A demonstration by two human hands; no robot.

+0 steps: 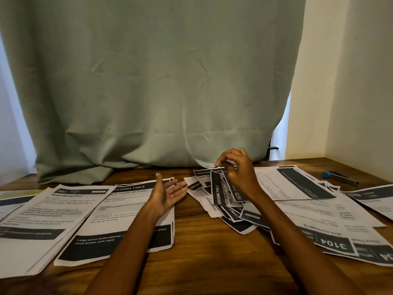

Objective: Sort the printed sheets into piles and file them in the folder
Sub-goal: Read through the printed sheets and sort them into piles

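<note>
On the wooden table (202, 248), the landmark for everything here, the near edge is crossed by two bare forearms reaching inward. Nearest on the table's left half lies a large printed sheet headed "DRESSING TABLE" (119, 222), overlapping the right edge of a stack of similar sheets (42, 222) further left. On the table's right half lies another spread of large sheets (314, 211), the nearest one turned upside down and showing the number 3104. Above the table's middle, over the right edge of the "DRESSING TABLE" sheet, the left hand (168, 194) hovers palm up with fingers straight and spread, holding nothing. Just right of it, at the table's centre, a loose heap of small printed slips (225, 209) lies fanned out, many with dark header bars. The right hand (238, 169) is raised over the far part of that heap, fingers curled, and pinches the top of a slip (219, 188) that also reads "DRESSING TABLE"; whether it holds a second slip beside it I cannot tell. Toward the table's far right corner lies a blue and grey stapler (340, 177). Along the table's far edge hangs a pale green curtain (148, 81), its hem resting on the wood.
</note>
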